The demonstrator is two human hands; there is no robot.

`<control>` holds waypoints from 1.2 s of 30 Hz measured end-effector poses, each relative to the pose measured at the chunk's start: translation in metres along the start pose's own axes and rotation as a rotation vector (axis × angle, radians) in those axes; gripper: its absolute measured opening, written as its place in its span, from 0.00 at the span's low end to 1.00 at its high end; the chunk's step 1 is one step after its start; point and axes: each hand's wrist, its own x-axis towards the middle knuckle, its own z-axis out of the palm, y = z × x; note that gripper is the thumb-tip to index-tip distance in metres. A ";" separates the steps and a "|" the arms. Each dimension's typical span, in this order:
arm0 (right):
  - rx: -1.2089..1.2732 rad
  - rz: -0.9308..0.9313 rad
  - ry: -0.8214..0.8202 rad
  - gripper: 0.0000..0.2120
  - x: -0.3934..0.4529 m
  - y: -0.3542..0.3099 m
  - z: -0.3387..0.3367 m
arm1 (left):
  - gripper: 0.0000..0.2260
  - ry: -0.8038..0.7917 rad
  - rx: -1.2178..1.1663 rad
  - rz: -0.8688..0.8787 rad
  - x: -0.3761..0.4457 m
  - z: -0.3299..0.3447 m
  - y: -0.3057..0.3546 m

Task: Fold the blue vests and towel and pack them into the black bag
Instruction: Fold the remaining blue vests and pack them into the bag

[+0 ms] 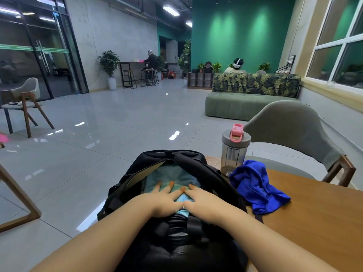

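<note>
The black bag [212,173] lies open on the wooden table, right in front of me. Inside it lies a light blue-green folded cloth [172,174]. My left hand [165,201] and my right hand [204,201] press flat on that cloth side by side, fingers straight and spread, thumbs touching. A bright blue vest [255,189] lies crumpled on the table just right of the bag, touching its side.
A clear bottle [234,152] with a grey lid and pink cap stands behind the blue vest. The wooden table [318,222] stretches to the right. A grey chair [290,134] stands behind the table. Tiled floor lies to the left.
</note>
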 end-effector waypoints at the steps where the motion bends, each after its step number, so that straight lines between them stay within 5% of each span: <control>1: -0.011 0.004 -0.015 0.30 0.003 0.003 0.004 | 0.27 0.014 0.008 -0.013 0.004 0.001 -0.001; 7: -0.046 0.046 -0.076 0.31 0.010 0.016 0.019 | 0.26 0.106 0.160 -0.078 0.007 0.009 0.005; 12: 0.120 -0.038 0.030 0.28 -0.007 0.014 0.008 | 0.25 0.161 0.168 -0.051 -0.005 0.001 0.011; 21: 0.150 -0.205 0.339 0.17 -0.071 0.023 -0.014 | 0.15 0.613 0.221 0.198 -0.047 -0.005 0.061; 26: 0.154 -0.212 0.640 0.15 -0.111 0.056 -0.012 | 0.15 0.856 0.105 0.422 -0.060 0.014 0.104; 30: 0.137 -0.179 0.777 0.14 -0.148 0.086 -0.003 | 0.14 0.888 0.067 0.696 -0.062 0.037 0.142; 36: 0.046 -0.106 0.847 0.18 -0.193 0.129 0.026 | 0.14 0.943 0.044 0.859 -0.060 0.086 0.186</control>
